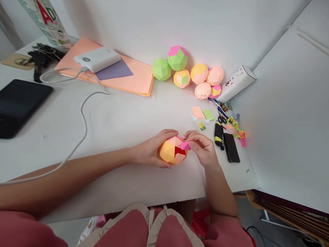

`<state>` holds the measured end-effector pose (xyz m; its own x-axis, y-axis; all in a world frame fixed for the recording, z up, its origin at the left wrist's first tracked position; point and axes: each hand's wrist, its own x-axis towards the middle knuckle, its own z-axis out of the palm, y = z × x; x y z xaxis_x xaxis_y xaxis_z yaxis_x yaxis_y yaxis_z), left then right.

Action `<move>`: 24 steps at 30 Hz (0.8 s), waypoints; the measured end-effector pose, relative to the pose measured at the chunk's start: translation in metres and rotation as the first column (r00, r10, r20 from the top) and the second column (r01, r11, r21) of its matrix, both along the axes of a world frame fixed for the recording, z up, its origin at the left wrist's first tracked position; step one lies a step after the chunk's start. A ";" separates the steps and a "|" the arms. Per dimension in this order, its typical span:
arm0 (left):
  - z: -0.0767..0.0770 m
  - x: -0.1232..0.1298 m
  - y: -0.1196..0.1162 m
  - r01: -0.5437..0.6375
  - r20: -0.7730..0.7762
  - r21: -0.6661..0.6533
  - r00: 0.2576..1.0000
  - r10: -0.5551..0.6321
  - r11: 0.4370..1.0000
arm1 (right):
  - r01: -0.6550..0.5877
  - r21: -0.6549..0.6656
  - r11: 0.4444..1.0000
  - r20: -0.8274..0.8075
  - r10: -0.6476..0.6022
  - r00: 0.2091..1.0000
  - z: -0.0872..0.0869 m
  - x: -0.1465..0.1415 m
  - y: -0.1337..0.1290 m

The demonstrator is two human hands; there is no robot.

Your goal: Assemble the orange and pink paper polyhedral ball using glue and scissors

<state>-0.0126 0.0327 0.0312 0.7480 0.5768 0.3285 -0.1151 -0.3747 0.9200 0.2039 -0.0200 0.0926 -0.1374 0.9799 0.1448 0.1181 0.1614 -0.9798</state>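
A faceted paper ball [168,151] in yellow-orange and pink is held by my left hand [151,149], whose fingers wrap round its left side. The ball has an opening with a red inside on its right part. My right hand [203,147] pinches a small bright pink paper piece [185,145] between thumb and fingers, at the upper right edge of that opening. Beyond the hands lie a small glue bottle [201,125], a peach paper pad [197,112] and a green pad [208,114].
Several finished paper balls [177,58] sit against the wall beside a white box [238,83]. At the right are a cutter [219,134], scissors [222,119] and a phone [231,148]. A cable [83,118] runs from a power bank [99,59] over my left forearm. A tablet [22,106] lies left.
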 end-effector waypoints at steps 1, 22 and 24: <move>0.001 0.000 -0.001 -0.012 -0.004 0.002 1.000 0.012 1.000 | 0.008 -0.003 1.000 0.012 -0.008 1.000 0.002 0.001 -0.002; 0.032 -0.006 -0.008 -0.030 -0.159 -0.435 0.986 -0.044 0.900 | 0.143 -0.512 0.847 -0.191 -0.274 0.942 0.008 -0.008 -0.002; 0.032 -0.006 -0.008 -0.029 -0.155 -0.448 0.987 -0.046 0.894 | 0.139 -0.507 0.851 -0.195 -0.270 0.943 0.008 -0.008 -0.003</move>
